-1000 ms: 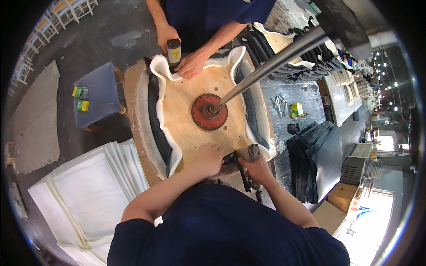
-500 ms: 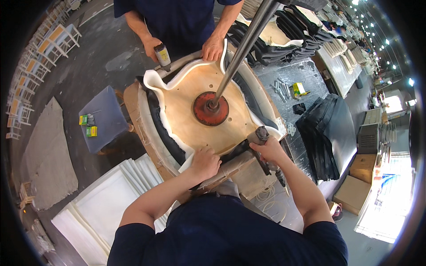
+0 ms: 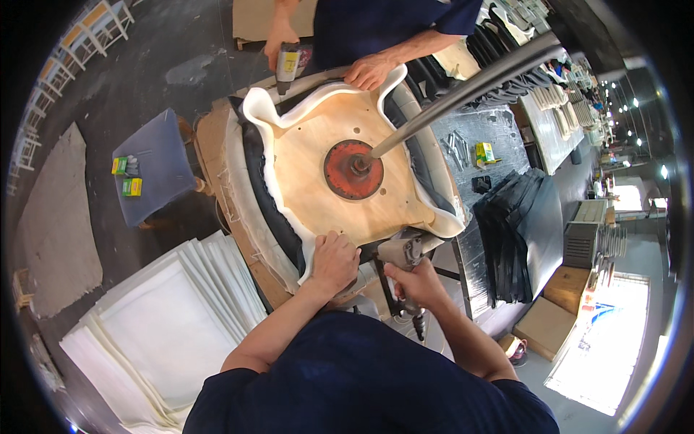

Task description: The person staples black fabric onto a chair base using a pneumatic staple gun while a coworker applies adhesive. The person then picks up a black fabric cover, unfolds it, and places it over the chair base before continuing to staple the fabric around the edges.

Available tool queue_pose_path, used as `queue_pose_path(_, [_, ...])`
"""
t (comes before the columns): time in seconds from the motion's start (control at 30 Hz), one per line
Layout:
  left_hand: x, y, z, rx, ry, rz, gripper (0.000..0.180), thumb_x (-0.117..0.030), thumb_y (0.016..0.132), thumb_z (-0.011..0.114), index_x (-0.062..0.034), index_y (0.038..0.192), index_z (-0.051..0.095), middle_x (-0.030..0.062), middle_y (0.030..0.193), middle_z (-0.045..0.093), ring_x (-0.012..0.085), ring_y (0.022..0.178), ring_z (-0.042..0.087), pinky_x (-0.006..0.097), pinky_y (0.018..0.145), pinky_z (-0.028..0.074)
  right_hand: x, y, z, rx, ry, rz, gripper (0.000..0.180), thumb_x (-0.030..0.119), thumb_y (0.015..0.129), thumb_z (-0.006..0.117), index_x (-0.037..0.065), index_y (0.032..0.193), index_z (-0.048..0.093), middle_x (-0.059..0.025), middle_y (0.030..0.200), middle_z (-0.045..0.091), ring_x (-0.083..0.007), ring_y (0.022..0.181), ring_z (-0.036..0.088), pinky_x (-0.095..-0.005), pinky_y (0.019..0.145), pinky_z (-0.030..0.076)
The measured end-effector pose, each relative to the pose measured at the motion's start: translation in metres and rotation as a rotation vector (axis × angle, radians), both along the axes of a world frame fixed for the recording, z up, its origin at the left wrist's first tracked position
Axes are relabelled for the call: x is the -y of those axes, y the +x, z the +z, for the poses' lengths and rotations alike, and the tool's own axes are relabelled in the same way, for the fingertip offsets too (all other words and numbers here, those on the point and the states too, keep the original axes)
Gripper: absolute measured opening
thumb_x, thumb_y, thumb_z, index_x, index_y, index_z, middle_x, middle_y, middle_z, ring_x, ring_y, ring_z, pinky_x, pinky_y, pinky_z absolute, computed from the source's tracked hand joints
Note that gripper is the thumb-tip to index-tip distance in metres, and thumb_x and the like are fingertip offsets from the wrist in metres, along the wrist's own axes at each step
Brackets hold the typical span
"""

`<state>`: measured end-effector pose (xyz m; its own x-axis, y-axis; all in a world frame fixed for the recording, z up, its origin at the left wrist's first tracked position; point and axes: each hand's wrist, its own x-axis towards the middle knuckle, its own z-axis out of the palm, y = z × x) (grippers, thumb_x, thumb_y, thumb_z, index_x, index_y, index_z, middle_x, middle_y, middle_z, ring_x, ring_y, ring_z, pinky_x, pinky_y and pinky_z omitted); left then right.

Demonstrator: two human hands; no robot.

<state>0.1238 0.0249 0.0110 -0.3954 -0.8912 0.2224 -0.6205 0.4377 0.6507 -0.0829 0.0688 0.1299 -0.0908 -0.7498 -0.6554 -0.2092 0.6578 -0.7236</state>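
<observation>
A plywood seat panel (image 3: 318, 188) with white foam (image 3: 271, 170) curling round its rim lies over black cover material (image 3: 259, 163) in a padded frame (image 3: 235, 177). A red round plate (image 3: 340, 182) on a metal shaft (image 3: 463, 94) presses its middle. My left hand (image 3: 334, 266) is closed over the near edge, fingers curled on the foam and wood. My right hand (image 3: 421, 286) grips a grey staple gun (image 3: 401, 253), its head against the near edge just right of my left hand. Opposite, a co-worker's hand (image 3: 282, 40) holds another staple gun (image 3: 288, 65); their other hand (image 3: 369, 72) presses the far foam.
White foam sheets (image 3: 159, 325) are stacked at the lower left. A small blue-topped stool (image 3: 155, 181) holds little boxes. On the right, a film-covered table (image 3: 499, 130) carries staple strips, a yellow box (image 3: 484, 152) and black sheets (image 3: 528, 231). Cardboard boxes (image 3: 549, 318) stand beyond.
My right hand has brought its staple gun leftward along the near edge, closer to my left hand. My left hand stays on the edge. The whole view has shifted slightly.
</observation>
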Motion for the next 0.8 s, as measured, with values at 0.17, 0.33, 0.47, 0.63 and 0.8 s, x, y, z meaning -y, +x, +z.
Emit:
queue_pose_path(0.17, [0.001,-0.001,-0.006,-0.022,-0.006,0.034,0.016,-0.020,0.090,0.078,-0.0104,0.079,0.071,0.0067,0.093,0.065,0.0299,0.101,0.060,0.047,0.091,0.041,0.004,0.020,-0.009,0.017,0.076,-0.041,0.029,0.022,0.102,0.082,0.000,0.120,0.074,-0.0005,0.079,0.070,-0.0095,0.051,0.062,-0.0283,0.044,0.046])
queue_pose_path(0.33, [0.000,-0.004,-0.005,0.029,0.042,0.038,0.013,-0.020,0.089,0.078,-0.0114,0.081,0.072,0.0071,0.094,0.065,0.0296,0.105,0.060,0.047,0.093,0.042,0.015,0.029,-0.008,-0.062,0.099,-0.023,0.029,0.027,0.101,0.082,-0.001,0.107,0.076,-0.0018,0.070,0.068,-0.0105,0.049,0.061,-0.0295,0.044,0.046])
queue_pose_path(0.47, [-0.002,-0.007,-0.007,0.005,0.014,0.052,0.014,-0.020,0.088,0.079,-0.0113,0.079,0.072,0.0069,0.091,0.064,0.0300,0.101,0.060,0.048,0.091,0.041,0.022,0.032,-0.005,-0.173,0.131,0.039,0.034,0.030,0.099,0.084,-0.003,0.099,0.075,-0.0034,0.064,0.067,-0.0121,0.046,0.060,-0.0307,0.044,0.046])
queue_pose_path(0.63, [-0.001,-0.012,-0.009,-0.007,0.016,0.070,0.016,-0.019,0.086,0.080,-0.0108,0.076,0.072,0.0078,0.089,0.063,0.0308,0.100,0.060,0.049,0.090,0.041,0.026,0.034,-0.002,-0.201,0.143,0.042,0.034,0.031,0.097,0.085,-0.002,0.100,0.075,-0.0038,0.067,0.068,-0.0122,0.048,0.060,-0.0314,0.045,0.047])
queue_pose_path(0.8, [0.003,-0.014,0.004,0.051,-0.019,0.043,0.016,-0.021,0.088,0.079,-0.0105,0.078,0.072,0.0093,0.090,0.064,0.0331,0.101,0.059,0.050,0.088,0.040,0.014,0.020,-0.004,-0.103,0.048,-0.035,0.033,0.027,0.096,0.086,0.000,0.109,0.075,-0.0030,0.074,0.071,-0.0103,0.053,0.063,-0.0305,0.049,0.049])
